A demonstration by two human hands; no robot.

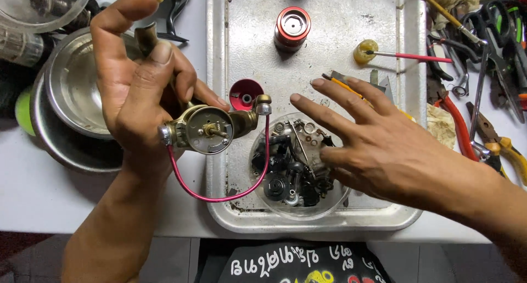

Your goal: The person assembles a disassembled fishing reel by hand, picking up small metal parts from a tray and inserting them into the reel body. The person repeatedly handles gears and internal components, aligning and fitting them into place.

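My left hand [134, 91] grips a brass-coloured fishing reel body [206, 128] with a round silver face and a small shaft in its middle. A thin red wire bail [219, 198] loops down from the reel body. My right hand [373, 140] hovers with fingers spread over a clear round bowl [261, 198] holding several small black and metal parts, and holds nothing. The bowl sits on a metal tray [241, 36].
On the tray stand a red spool [292, 26], a red cap [245, 93] and a yellow blob with a red-handled brush [406, 56]. Steel bowls [71, 91] are stacked at the left. Pliers, scissors and other tools [483, 69] lie at the right.
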